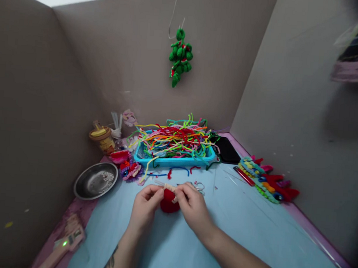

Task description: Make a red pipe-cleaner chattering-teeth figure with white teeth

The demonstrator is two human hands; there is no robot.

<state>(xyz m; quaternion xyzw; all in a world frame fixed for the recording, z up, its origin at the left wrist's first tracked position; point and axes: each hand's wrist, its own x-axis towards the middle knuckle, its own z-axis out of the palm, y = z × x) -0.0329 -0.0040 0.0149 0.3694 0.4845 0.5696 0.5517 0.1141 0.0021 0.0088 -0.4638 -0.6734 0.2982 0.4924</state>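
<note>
Right at the centre of our clock sits a rounded, deep-red fuzzy piece [169, 206], with a cream fuzzy strip [170, 188] along its twelve o'clock edge. The left hand [146, 205], at nine, pinches that strip between thumb and fingers; the right hand [195, 209], at three, pinches its other end! Beyond, at twelve, a bright-blue rectangular plastic tray [179, 163] brims with multicoloured fuzzy stems [178, 140]. Round, silvery metal bowl [85, 184] near nine, pale pink glue gun [73, 238] at eight, light glowing green, all on the pale-blue covered surface [245, 238].
</note>
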